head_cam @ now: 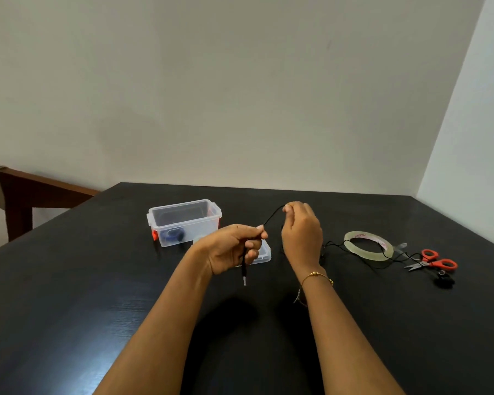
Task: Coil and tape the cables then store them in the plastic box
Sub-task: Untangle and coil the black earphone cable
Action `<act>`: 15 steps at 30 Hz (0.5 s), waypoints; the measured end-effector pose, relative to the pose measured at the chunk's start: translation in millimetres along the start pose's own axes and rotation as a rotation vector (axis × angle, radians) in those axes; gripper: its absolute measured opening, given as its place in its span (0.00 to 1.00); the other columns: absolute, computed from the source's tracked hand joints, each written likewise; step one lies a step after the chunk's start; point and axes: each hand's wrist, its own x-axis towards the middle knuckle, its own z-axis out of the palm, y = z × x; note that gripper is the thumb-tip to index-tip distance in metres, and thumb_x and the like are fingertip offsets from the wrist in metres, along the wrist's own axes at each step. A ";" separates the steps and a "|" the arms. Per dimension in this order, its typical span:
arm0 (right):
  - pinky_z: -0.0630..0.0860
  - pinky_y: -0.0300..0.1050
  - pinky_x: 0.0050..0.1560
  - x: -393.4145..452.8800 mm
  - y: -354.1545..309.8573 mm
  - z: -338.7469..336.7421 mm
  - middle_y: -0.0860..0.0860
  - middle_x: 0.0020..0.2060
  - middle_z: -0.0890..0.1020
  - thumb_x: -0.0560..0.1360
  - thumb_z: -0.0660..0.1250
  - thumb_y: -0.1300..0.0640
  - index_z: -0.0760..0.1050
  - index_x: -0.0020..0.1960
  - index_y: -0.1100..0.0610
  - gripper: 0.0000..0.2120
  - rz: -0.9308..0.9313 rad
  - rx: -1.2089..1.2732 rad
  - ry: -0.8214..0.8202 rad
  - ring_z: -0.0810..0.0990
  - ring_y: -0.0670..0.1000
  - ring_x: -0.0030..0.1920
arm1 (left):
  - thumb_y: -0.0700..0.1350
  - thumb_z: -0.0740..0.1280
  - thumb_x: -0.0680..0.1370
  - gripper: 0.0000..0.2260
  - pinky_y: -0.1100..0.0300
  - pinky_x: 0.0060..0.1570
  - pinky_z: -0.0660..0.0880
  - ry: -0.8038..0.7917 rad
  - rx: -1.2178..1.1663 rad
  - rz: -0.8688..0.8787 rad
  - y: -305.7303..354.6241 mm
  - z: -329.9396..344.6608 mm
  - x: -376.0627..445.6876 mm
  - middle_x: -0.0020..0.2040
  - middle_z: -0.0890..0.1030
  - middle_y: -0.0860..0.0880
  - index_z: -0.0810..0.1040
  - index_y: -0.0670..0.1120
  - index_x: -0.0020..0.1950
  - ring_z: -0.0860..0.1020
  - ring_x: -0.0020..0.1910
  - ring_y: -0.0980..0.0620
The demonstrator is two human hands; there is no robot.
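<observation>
Cable (273, 215), thin and black, stretches between both grips: left hand (233, 248) pinches its plug end, right hand (301, 232) pinches it farther along, above the tabletop (69, 280).

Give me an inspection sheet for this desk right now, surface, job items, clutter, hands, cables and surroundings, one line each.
Surface: dark table, matte, lit from above.
Job's things: open plastic box at the left, something blue and black inside; its lid lies beside it, partly hidden by the left hand; tape roll flat at the right; orange-handled scissors beyond the tape roll.
Clutter: small black clip-like piece near the scissors.
Grips: left hand pinches the black cable near its plug; right hand holds the cable further along, raised.
Cables: the black cable trails right over the tape roll toward the scissors, not yet coiled.
Surroundings: plain wall; wooden furniture at the left.
</observation>
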 end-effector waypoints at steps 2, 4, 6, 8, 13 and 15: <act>0.59 0.29 0.30 2.1 5.2 -0.8 0.56 0.42 0.79 0.79 0.56 0.60 0.77 0.49 0.63 0.11 0.033 -0.029 -0.021 0.71 0.46 0.35 | 0.45 0.56 0.80 0.13 0.70 0.21 0.62 -0.035 -0.128 0.003 3.4 2.0 0.7 0.23 0.66 0.53 0.73 0.44 0.38 0.65 0.20 0.59; 0.60 0.30 0.30 0.0 8.7 2.0 0.56 0.41 0.79 0.80 0.56 0.58 0.77 0.48 0.61 0.12 0.014 -0.053 -0.120 0.71 0.47 0.35 | 0.45 0.55 0.80 0.12 0.70 0.20 0.58 -0.068 -0.319 0.067 7.4 4.1 1.3 0.22 0.64 0.54 0.71 0.44 0.38 0.62 0.18 0.60; 0.64 0.33 0.31 -5.1 7.7 6.4 0.55 0.41 0.79 0.80 0.56 0.57 0.77 0.48 0.59 0.12 -0.035 -0.070 -0.268 0.73 0.48 0.37 | 0.44 0.54 0.79 0.12 0.69 0.21 0.57 -0.061 -0.522 0.151 9.3 4.8 2.2 0.22 0.65 0.54 0.73 0.44 0.40 0.63 0.18 0.60; 0.71 0.39 0.36 -10.3 2.7 10.0 0.55 0.42 0.79 0.79 0.57 0.56 0.77 0.49 0.59 0.12 -0.083 -0.051 -0.392 0.75 0.50 0.40 | 0.43 0.53 0.80 0.12 0.69 0.21 0.61 -0.015 -0.655 0.228 8.2 4.6 3.5 0.23 0.68 0.53 0.75 0.42 0.45 0.65 0.20 0.59; 0.68 0.36 0.38 -16.3 -4.2 14.8 0.50 0.37 0.75 0.77 0.61 0.58 0.77 0.48 0.62 0.09 -0.110 0.067 -0.597 0.74 0.47 0.37 | 0.37 0.53 0.81 0.12 0.65 0.36 0.80 0.117 -0.878 0.426 4.6 4.0 12.0 0.35 0.80 0.46 0.76 0.38 0.52 0.81 0.31 0.54; 0.68 0.34 0.38 -17.1 -4.1 16.0 0.50 0.37 0.77 0.78 0.61 0.58 0.77 0.48 0.62 0.09 -0.053 0.110 -0.662 0.73 0.45 0.36 | 0.35 0.54 0.80 0.11 0.63 0.40 0.80 0.172 -0.946 0.470 4.7 4.2 14.7 0.38 0.83 0.43 0.76 0.37 0.50 0.83 0.37 0.51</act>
